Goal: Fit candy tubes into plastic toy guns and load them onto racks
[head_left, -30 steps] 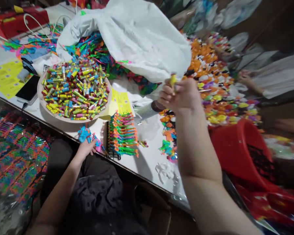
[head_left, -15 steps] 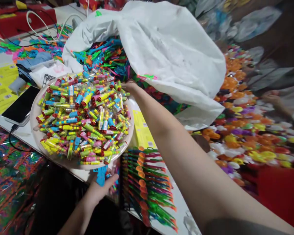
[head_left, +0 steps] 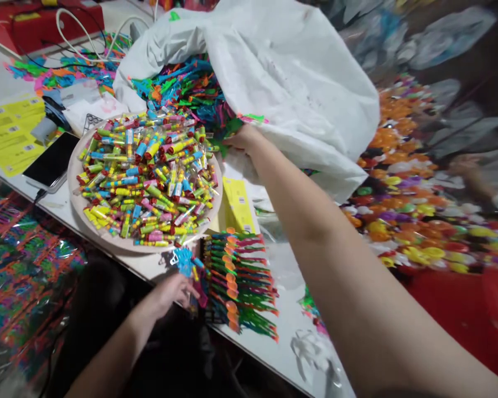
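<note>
My right hand (head_left: pixel 244 139) is at the mouth of a large white sack (head_left: pixel 290 72), its fingers closed on a green plastic toy (head_left: pixel 229 130). Colourful plastic toys (head_left: pixel 182 88) fill the sack's opening. Low at the table edge, my left hand (head_left: pixel 174 290) has its fingers apart. Its fingertips are beside a magenta plastic piece (head_left: pixel 202 293) and a blue plastic toy (head_left: pixel 183 260). Between the hands and to the left stands a round tray (head_left: pixel 77 207), heaped with small wrapped tubes of coloured pieces (head_left: pixel 153 182). A row of toys with orange discs (head_left: pixel 243 282) lies right of my left hand.
A phone (head_left: pixel 52 160) with a cable lies left of the tray, near yellow printed sheets (head_left: pixel 12 132). A red box (head_left: pixel 41 25) stands at the back left. Bagged toys (head_left: pixel 20 287) lie below the table. Another person's hand (head_left: pixel 467 166) shows beyond a colourful pile (head_left: pixel 419 221).
My right hand has come back a little from the sack's opening and shows more fully, with a green toy at its fingers. My left hand has moved off the blue toy. The view has shifted.
</note>
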### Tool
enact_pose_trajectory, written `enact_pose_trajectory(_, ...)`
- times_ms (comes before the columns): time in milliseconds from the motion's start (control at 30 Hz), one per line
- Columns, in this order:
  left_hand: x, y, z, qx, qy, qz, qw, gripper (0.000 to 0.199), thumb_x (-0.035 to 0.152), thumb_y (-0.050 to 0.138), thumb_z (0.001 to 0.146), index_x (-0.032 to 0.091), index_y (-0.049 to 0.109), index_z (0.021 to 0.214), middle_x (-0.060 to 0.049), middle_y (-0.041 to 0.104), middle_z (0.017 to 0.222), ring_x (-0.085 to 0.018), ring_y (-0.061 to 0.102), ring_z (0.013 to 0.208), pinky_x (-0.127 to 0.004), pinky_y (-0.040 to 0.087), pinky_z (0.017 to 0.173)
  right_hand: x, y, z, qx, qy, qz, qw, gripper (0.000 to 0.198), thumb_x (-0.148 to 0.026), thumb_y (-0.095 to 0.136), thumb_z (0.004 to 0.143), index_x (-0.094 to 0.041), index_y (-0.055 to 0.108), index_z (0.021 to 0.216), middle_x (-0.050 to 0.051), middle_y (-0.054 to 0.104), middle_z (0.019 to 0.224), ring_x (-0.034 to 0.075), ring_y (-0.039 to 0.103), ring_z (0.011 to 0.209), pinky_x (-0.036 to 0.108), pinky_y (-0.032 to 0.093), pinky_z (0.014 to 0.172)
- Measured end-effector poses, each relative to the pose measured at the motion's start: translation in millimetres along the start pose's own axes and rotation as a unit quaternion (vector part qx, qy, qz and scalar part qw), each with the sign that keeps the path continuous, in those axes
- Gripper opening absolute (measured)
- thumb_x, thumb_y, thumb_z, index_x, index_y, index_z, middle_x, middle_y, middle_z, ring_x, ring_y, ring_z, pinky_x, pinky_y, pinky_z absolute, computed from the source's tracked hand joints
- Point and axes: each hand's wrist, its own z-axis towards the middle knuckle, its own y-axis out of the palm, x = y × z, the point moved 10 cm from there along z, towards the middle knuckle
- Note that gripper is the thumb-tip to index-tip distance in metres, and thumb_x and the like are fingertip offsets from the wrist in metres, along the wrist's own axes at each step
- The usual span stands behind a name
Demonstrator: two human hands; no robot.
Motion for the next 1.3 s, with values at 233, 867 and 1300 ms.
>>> enact_pose_trajectory(233, 59, -34, -21, 0.229, 0.076, 0.576, 0.781, 0.044, 0.044, 0.031, 0.091, 0.013, 0.062, 0.084, -0.013, 0.067, 0.083, -0.023, 0.064, 0.079, -0.031, 0.044, 0.068, -54, -67, -156, 0.093, 0.103, -0.185, 0.973, 0.019, -0.018, 0.069, 0.069, -0.001, 0.060, 0.070, -0.008, 0.044, 0.047, -0.002, 0.029, 0.043, 0.019, 0.024, 0.049)
enact_pose_trajectory(867, -33, 16, -160, 0.116, 0.381, -0.085, 0.913, 0.054, 0.060, 0.060, 0.073, 0.019, 0.058, 0.108, -0.006, 0.065, 0.107, -0.021, 0.059, 0.108, -0.034, 0.044, 0.096, -164, 117, -496, -0.063, -0.182, 0.096, 0.977, 0.030, -0.025, 0.059, 0.081, -0.021, 0.062, 0.110, 0.006, 0.065, 0.106, 0.018, 0.061, 0.099, 0.031, 0.050, 0.087)
enact_pose_trajectory(1300, -20, -4, -178, 0.165, 0.363, 0.038, 0.916, 0.043, 0.047, 0.079, 0.056, 0.017, 0.054, 0.075, 0.005, 0.055, 0.062, -0.006, 0.051, 0.050, -0.019, 0.041, 0.048, -110, 116, -483, -0.086, 0.007, 0.285, 0.955, 0.035, -0.044, 0.071, 0.071, -0.021, 0.063, 0.096, 0.000, 0.062, 0.076, 0.011, 0.057, 0.067, 0.023, 0.048, 0.064)
